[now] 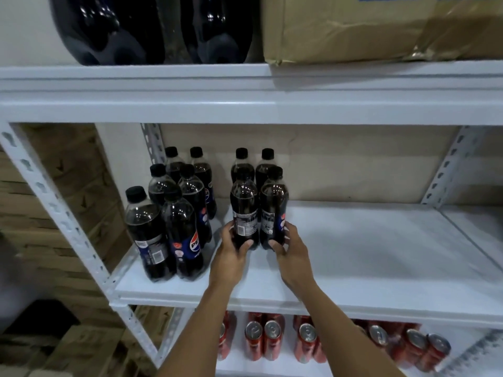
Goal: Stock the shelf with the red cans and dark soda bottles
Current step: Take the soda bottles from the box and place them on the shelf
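**Two bottles going down together on the middle shelf**

Both forearms reach up from the bottom edge to the middle shelf (353,257). Left hand (234,251) wraps the base of the left bottle (244,210), thumb across the front below the label; right hand (288,248) curls the same way round the right bottle (273,210). Each grip is clamped low on its own bottle, the two bottles touching side by side, just in front of a back pair (254,164).

Risk, as I judge it: held so low, the tall bottles can tip forward off the shelf or rock back into the pair behind on release. Whether their bases already sit flat on the shelf I cannot tell.

Six more bottles (174,213) stand to the left, apart from these. Red cans (307,341) fill the shelf below.
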